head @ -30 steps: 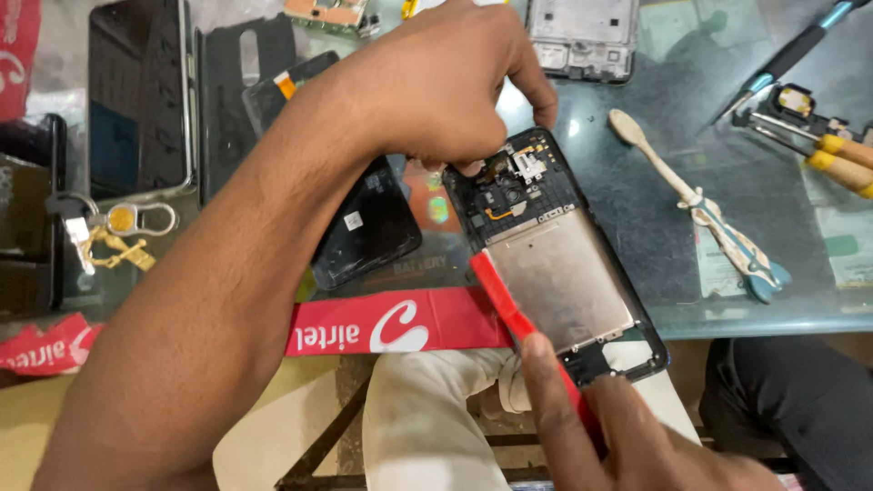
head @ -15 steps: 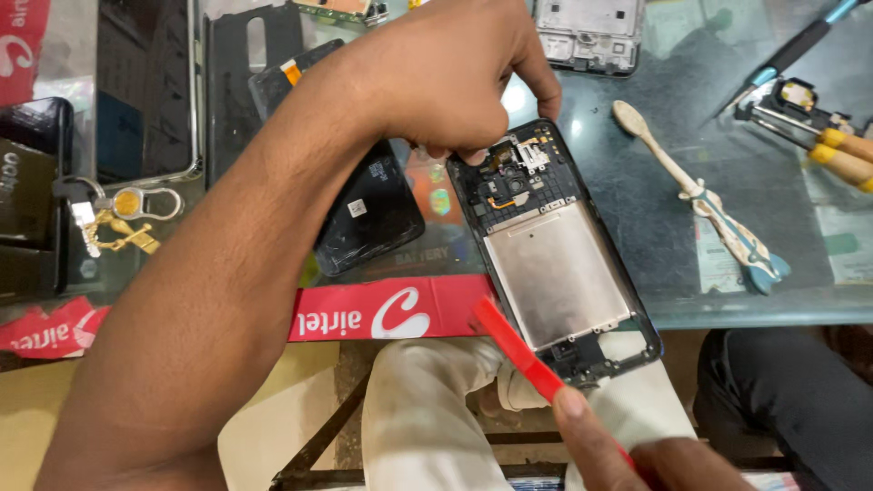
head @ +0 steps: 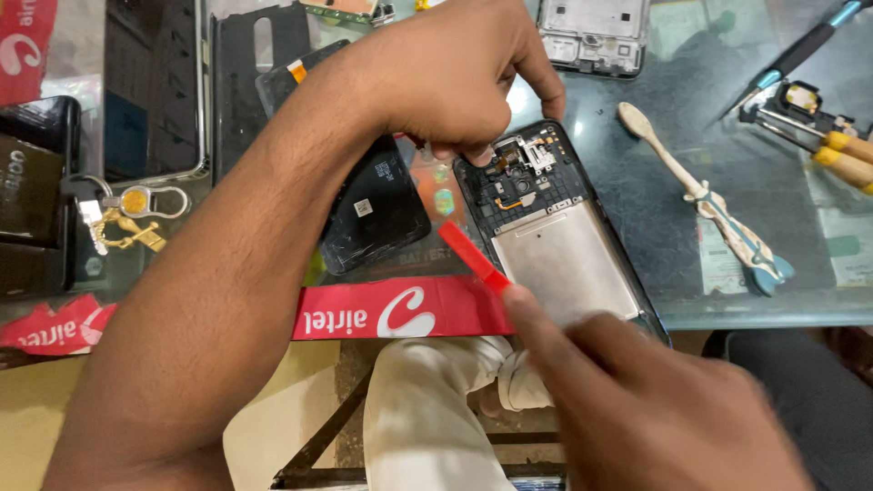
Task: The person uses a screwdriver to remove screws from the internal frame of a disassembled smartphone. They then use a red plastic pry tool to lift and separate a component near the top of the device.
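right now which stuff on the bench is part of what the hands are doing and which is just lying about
In hand:
- opened phone, pinned at its top by the left hand
- red pry tool, held by the right hand

Lying about:
- worn toothbrush
- yellow-handled screwdrivers
- keyring
- black back cover
- spare phone frame

Even, fairly bright light falls from above and casts only soft shadows. The glass tabletop [head: 691,227] carries pale glare near its upper edge (strongest around the top centre). The right hand [head: 637,400], close to the lens, is smeared with motion blur, while the left hand [head: 455,77] and the opened phone [head: 555,236] stay sharp.
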A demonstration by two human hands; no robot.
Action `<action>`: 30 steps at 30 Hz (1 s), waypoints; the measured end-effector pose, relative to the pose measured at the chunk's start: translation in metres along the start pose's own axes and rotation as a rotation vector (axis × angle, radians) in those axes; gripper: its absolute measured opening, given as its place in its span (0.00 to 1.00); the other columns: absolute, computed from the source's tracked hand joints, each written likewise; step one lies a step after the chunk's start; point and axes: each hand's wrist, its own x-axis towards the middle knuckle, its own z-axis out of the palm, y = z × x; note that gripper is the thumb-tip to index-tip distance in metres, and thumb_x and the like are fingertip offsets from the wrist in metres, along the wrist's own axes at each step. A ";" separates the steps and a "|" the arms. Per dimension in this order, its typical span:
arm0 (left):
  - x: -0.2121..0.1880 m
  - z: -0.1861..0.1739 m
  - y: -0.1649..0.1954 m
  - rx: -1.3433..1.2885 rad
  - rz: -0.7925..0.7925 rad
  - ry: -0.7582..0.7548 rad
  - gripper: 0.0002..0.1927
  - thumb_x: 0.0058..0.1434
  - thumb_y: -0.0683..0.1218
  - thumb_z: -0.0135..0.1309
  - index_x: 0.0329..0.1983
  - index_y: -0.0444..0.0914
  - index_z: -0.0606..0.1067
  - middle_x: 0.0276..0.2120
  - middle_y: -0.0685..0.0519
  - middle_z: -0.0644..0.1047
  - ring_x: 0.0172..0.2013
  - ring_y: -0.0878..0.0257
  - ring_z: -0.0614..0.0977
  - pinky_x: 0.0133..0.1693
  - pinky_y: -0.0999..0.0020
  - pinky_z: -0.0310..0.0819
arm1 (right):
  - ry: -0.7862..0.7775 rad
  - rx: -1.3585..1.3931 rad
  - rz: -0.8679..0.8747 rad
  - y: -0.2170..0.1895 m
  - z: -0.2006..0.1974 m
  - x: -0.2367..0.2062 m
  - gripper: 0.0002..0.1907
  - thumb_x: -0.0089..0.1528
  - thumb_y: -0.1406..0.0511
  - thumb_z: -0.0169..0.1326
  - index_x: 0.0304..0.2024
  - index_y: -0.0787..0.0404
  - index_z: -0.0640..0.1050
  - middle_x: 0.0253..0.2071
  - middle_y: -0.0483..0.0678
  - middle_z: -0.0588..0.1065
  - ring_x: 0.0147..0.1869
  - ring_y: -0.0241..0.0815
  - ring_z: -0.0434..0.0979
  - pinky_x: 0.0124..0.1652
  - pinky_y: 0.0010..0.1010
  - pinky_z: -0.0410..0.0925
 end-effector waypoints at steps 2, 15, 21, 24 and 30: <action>-0.001 -0.002 0.002 -0.004 0.030 0.023 0.35 0.39 0.31 0.57 0.49 0.52 0.84 0.16 0.51 0.78 0.13 0.64 0.77 0.13 0.64 0.67 | -0.056 0.008 -0.207 -0.002 0.012 0.002 0.39 0.57 0.65 0.59 0.72 0.57 0.71 0.29 0.46 0.73 0.28 0.39 0.80 0.09 0.34 0.60; -0.001 0.000 0.000 0.005 0.008 0.041 0.33 0.41 0.31 0.55 0.50 0.48 0.84 0.16 0.51 0.78 0.13 0.63 0.78 0.14 0.63 0.67 | -0.089 -0.413 -0.510 0.019 0.011 -0.002 0.34 0.52 0.69 0.59 0.63 0.61 0.77 0.55 0.52 0.79 0.28 0.40 0.78 0.33 0.28 0.72; 0.001 -0.002 -0.002 -0.046 0.083 0.037 0.30 0.40 0.31 0.55 0.47 0.44 0.84 0.15 0.50 0.78 0.14 0.67 0.81 0.16 0.64 0.72 | -0.024 0.192 0.092 0.016 0.025 -0.026 0.37 0.58 0.63 0.61 0.71 0.44 0.71 0.37 0.44 0.78 0.33 0.37 0.83 0.28 0.34 0.75; 0.003 0.002 -0.003 -0.001 0.131 0.043 0.30 0.39 0.32 0.58 0.47 0.44 0.84 0.15 0.50 0.79 0.14 0.66 0.81 0.17 0.65 0.72 | 0.203 0.116 0.112 0.016 0.035 -0.035 0.39 0.52 0.67 0.59 0.68 0.48 0.73 0.34 0.46 0.78 0.30 0.40 0.82 0.28 0.35 0.74; 0.003 0.002 -0.005 -0.007 0.103 0.045 0.31 0.36 0.32 0.59 0.47 0.44 0.84 0.16 0.50 0.79 0.14 0.64 0.80 0.17 0.65 0.71 | -0.300 0.171 -0.070 0.021 0.043 -0.053 0.32 0.64 0.61 0.60 0.69 0.28 0.69 0.29 0.35 0.78 0.28 0.27 0.82 0.28 0.29 0.75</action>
